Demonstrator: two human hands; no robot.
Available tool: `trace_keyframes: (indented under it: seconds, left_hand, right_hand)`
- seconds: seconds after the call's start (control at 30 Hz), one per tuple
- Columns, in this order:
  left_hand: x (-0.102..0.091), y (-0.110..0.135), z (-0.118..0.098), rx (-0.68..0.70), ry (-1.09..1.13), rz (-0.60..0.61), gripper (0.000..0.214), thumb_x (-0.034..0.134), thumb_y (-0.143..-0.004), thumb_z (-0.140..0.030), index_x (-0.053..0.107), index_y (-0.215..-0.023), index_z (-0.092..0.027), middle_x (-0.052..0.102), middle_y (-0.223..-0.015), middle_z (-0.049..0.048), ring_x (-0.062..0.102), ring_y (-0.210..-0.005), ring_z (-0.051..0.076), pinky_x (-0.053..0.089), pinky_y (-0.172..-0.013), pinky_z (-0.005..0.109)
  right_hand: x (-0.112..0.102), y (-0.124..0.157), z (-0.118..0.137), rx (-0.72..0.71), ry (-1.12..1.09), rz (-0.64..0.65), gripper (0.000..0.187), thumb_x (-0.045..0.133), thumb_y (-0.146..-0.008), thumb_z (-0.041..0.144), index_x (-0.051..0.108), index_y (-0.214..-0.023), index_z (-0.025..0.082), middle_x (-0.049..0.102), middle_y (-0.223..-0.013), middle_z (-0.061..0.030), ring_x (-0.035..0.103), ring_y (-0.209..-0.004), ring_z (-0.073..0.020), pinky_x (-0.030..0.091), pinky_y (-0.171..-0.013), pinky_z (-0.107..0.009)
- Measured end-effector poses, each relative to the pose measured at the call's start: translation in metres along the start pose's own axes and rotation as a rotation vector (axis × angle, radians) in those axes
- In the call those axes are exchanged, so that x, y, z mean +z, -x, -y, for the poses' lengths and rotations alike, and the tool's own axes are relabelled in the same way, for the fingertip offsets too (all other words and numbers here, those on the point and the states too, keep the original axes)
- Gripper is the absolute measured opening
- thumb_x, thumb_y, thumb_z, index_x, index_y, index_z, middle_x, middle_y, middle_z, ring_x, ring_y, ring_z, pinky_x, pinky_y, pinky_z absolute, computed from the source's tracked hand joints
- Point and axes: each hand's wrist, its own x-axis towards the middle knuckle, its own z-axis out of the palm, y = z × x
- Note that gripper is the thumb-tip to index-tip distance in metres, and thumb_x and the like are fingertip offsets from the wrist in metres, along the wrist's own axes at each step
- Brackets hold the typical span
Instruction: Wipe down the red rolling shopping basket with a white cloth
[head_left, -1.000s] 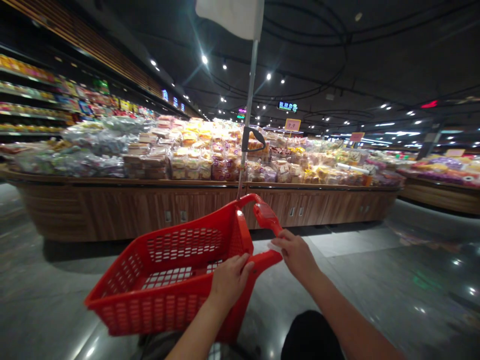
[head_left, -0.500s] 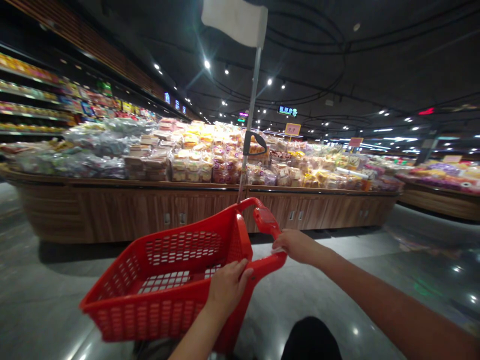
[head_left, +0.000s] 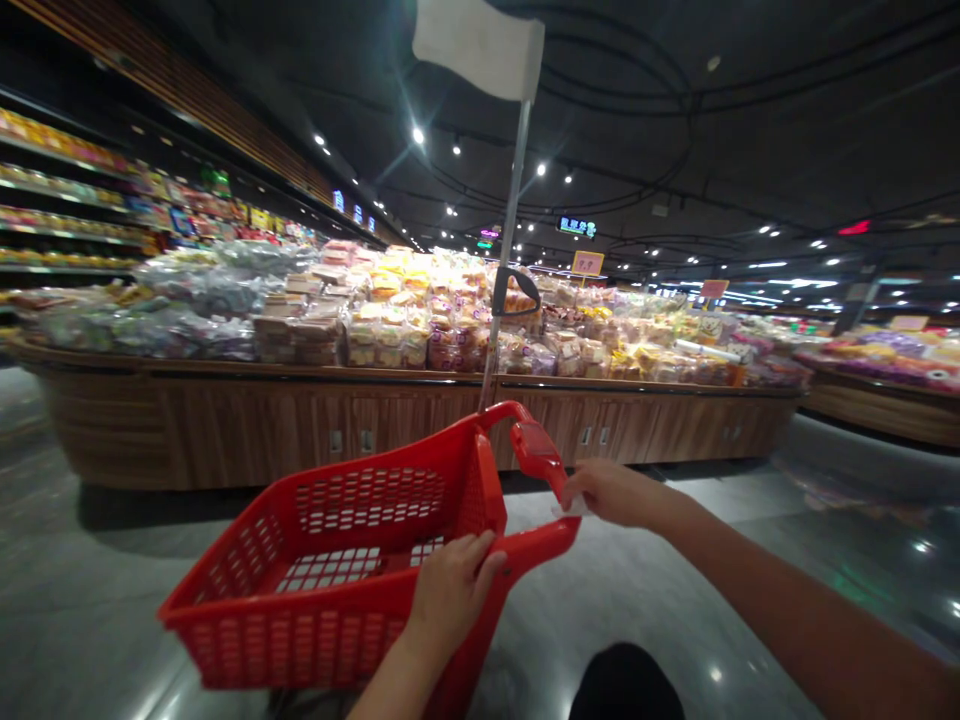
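A red plastic shopping cart (head_left: 330, 590) stands in front of me, its perforated basket turned to the left. My left hand (head_left: 454, 580) is closed over the top edge of the basket's near side, by the corner where the handle joins. At the bend of the red handle (head_left: 540, 455), my right hand (head_left: 619, 492) pinches a small white tissue (head_left: 574, 508) against or just beside the bar. My fingers partly hide the tissue. A pole with a white flag (head_left: 480, 45) rises behind the cart's handle, and a dark grey loop (head_left: 517, 291) is fixed on it.
A long wooden display counter (head_left: 247, 425) heaped with packaged food runs across, beyond the cart. Stocked shelves (head_left: 67, 215) line the left, and another loaded counter (head_left: 885, 400) stands at the right. Shiny grey floor (head_left: 750, 580) lies around the cart. My dark-clad knee (head_left: 626, 685) shows below.
My right hand has shifted slightly right, from around the handle to its outer side, with more of the white tissue showing. My left hand stays on the basket edge.
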Motion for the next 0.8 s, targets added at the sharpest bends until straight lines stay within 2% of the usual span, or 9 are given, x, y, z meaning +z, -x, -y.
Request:
trace_keyframes:
  seconds: [0.07, 0.13, 0.23, 0.33, 0.47, 0.6, 0.67, 0.8]
  left_hand:
    - [-0.001, 0.0, 0.0, 0.005, 0.008, -0.001, 0.04, 0.035, -0.091, -0.045, 0.063, -0.109, -0.022, 0.07, -0.097, 0.0062, 0.065, -0.086, 0.021, 0.048, -0.073, 0.031]
    - [-0.001, 0.0, 0.0, 0.011, 0.014, -0.002, 0.04, 0.035, -0.091, -0.045, 0.063, -0.109, -0.022, 0.07, -0.097, 0.0063, 0.066, -0.086, 0.021, 0.048, -0.072, 0.03]
    - [-0.001, -0.001, 0.001, 0.021, 0.018, -0.005, 0.039, 0.036, -0.091, -0.044, 0.064, -0.107, -0.022, 0.07, -0.098, 0.006, 0.066, -0.086, 0.02, 0.049, -0.072, 0.03]
    - [-0.001, -0.001, 0.002, 0.024, 0.017, -0.011, 0.039, 0.037, -0.091, -0.044, 0.064, -0.107, -0.022, 0.071, -0.097, 0.0058, 0.067, -0.085, 0.02, 0.05, -0.072, 0.03]
    - [-0.003, 0.0, 0.001, 0.023, 0.011, -0.019, 0.039, 0.036, -0.091, -0.042, 0.065, -0.105, -0.02, 0.071, -0.095, 0.0056, 0.067, -0.084, 0.02, 0.051, -0.072, 0.03]
    - [-0.006, 0.002, 0.0, 0.029, 0.007, -0.023, 0.037, 0.036, -0.091, -0.041, 0.065, -0.104, -0.021, 0.071, -0.094, 0.0049, 0.067, -0.083, 0.019, 0.051, -0.072, 0.03]
    - [-0.007, 0.002, 0.001, 0.033, 0.007, -0.024, 0.037, 0.037, -0.091, -0.041, 0.065, -0.105, -0.02, 0.071, -0.094, 0.0052, 0.067, -0.084, 0.019, 0.051, -0.072, 0.03]
    - [-0.008, 0.001, 0.002, 0.04, 0.008, -0.028, 0.037, 0.039, -0.09, -0.041, 0.065, -0.105, -0.02, 0.071, -0.095, 0.0057, 0.067, -0.084, 0.02, 0.052, -0.072, 0.03]
  right_hand:
    - [-0.004, 0.007, -0.01, 0.04, 0.014, -0.088, 0.04, 0.044, -0.074, -0.003, 0.071, -0.089, 0.022, 0.068, -0.079, -0.0019, 0.058, -0.074, -0.0149, 0.041, -0.068, -0.025]
    - [-0.001, 0.011, -0.015, 0.019, -0.002, -0.128, 0.042, 0.042, -0.08, -0.001, 0.069, -0.1, 0.023, 0.069, -0.089, -0.0031, 0.058, -0.079, -0.0151, 0.042, -0.07, -0.026]
    - [0.012, 0.008, -0.02, -0.083, 0.014, -0.055, 0.04, 0.04, -0.088, 0.005, 0.066, -0.108, 0.027, 0.068, -0.106, -0.0009, 0.057, -0.084, -0.0147, 0.042, -0.075, -0.028]
    - [0.022, -0.004, -0.027, -0.143, 0.103, -0.035, 0.037, 0.041, -0.089, 0.006, 0.065, -0.108, 0.027, 0.067, -0.112, 0.0001, 0.058, -0.09, -0.0154, 0.04, -0.083, -0.032]
    - [0.025, -0.016, -0.031, -0.136, 0.111, -0.029, 0.03, 0.048, -0.086, 0.007, 0.07, -0.095, 0.024, 0.071, -0.099, 0.0004, 0.059, -0.091, -0.0151, 0.039, -0.084, -0.031]
    - [0.024, -0.012, -0.026, -0.143, 0.018, 0.005, 0.035, 0.049, -0.079, -0.001, 0.071, -0.083, 0.025, 0.072, -0.082, 0.0048, 0.058, -0.09, -0.0139, 0.04, -0.082, -0.025]
    - [0.027, -0.012, -0.028, -0.147, 0.031, -0.041, 0.034, 0.05, -0.078, -0.001, 0.071, -0.083, 0.026, 0.072, -0.084, 0.0046, 0.057, -0.089, -0.0149, 0.04, -0.082, -0.026]
    - [0.04, -0.014, -0.039, -0.131, 0.097, -0.223, 0.028, 0.052, -0.084, 0.008, 0.071, -0.094, 0.025, 0.072, -0.099, 0.0006, 0.058, -0.085, -0.0172, 0.04, -0.081, -0.033]
